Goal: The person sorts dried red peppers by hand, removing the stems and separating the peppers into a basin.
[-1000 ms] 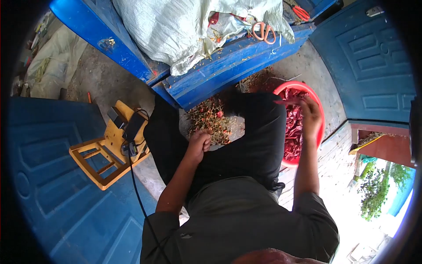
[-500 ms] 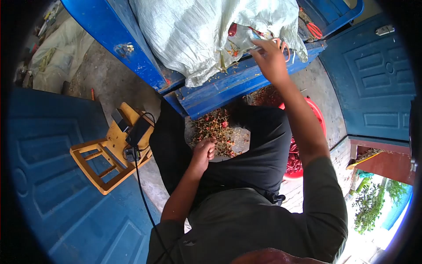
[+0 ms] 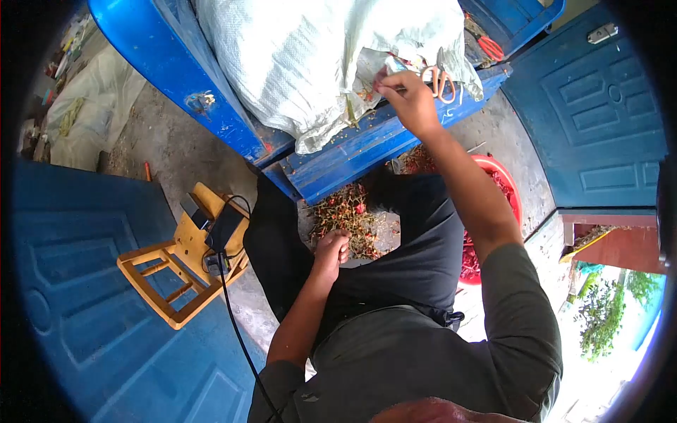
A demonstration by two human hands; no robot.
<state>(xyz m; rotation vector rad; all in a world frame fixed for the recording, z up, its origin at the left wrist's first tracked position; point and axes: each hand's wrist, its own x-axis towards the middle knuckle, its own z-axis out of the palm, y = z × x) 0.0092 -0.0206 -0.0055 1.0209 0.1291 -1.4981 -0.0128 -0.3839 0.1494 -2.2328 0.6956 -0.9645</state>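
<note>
My right hand (image 3: 410, 102) is at the opening of a white woven sack (image 3: 282, 67), its thumb and fingers pinched together. A small dark-red bit shows at the fingertips, too small to name for sure. Just right of this hand, scissors with pinkish-orange handles (image 3: 438, 84) lie on the sack's edge. My left hand (image 3: 333, 252) is curled closed over my lap, above a pile of stems and red bits (image 3: 345, 218) on the floor. Whatever its fingers hold, if anything, is hidden.
The sack lies on a blue metal ledge (image 3: 381, 148). Red-handled scissors (image 3: 490, 48) rest behind it. A red basin (image 3: 518, 201) of red chilies stands beside my right leg. On my left are a small wooden chair (image 3: 173, 261) with a black device and cable, and a blue door (image 3: 92, 282).
My right hand has moved left from beside the scissors to the sack's opening, and its fingers have closed. My left hand stays curled over my lap. The whole view has shifted slightly.
</note>
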